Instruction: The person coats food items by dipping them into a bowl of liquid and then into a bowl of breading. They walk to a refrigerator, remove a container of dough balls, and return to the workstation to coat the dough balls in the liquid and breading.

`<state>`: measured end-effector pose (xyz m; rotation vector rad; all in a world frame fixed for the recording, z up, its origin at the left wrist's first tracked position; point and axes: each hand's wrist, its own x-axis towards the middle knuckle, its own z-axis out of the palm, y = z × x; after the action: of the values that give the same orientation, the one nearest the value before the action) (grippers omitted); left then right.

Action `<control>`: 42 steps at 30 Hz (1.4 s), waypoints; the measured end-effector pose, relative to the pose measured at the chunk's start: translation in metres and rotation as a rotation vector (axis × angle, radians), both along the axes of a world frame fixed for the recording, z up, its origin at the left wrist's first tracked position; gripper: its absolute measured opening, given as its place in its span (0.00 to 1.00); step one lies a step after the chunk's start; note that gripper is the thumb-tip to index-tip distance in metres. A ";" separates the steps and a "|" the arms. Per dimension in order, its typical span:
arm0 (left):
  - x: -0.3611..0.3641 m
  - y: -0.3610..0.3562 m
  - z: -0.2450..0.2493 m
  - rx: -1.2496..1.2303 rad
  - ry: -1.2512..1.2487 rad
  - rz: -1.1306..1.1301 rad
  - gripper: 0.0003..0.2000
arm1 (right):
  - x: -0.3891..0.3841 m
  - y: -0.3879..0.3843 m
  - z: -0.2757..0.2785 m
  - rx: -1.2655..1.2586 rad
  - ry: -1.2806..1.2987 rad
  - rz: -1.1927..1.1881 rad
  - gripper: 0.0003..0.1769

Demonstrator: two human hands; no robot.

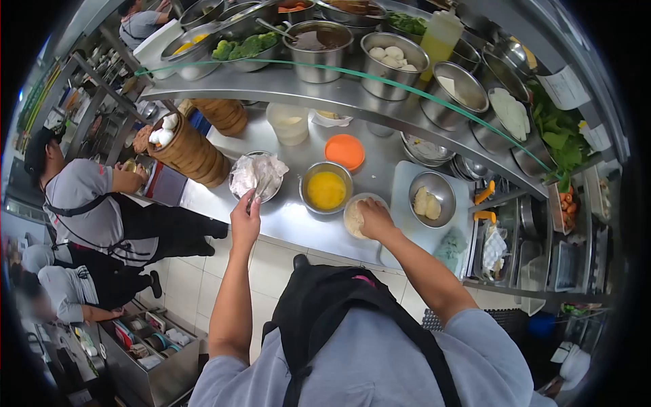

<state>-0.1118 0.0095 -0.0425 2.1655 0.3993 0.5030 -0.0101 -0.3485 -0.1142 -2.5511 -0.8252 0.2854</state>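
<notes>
My left hand (pixel 246 216) is closed on the near edge of a pale, floury-looking piece (pixel 261 175), which lies over a steel bowl. Fingers down, my right hand (pixel 374 218) reaches into a small round container of light crumbs (pixel 353 217); its fingertips are hidden. Between my hands stands a steel bowl of yellow liquid (pixel 326 190). Behind it is an orange round container (pixel 344 152). To the right, a steel bowl with pale pieces (pixel 428 205) sits on a whitish board (pixel 401 234).
Bamboo steamers (pixel 193 152) stand at the left, near a plastic tub (pixel 288 125). A metal shelf (pixel 319 85) carrying pots and bowls runs across above the counter. A co-worker (pixel 85 197) stands at the left. Orange-handled tools (pixel 485 193) jut out at the right.
</notes>
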 end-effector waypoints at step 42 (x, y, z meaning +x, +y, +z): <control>0.008 0.002 -0.019 -0.235 0.085 -0.027 0.19 | 0.041 0.015 -0.026 -0.146 0.388 0.126 0.09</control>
<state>-0.1037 0.0115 -0.0619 1.9665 0.4524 0.3316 0.0313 -0.3337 -0.1403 -2.4565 -0.8363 0.8774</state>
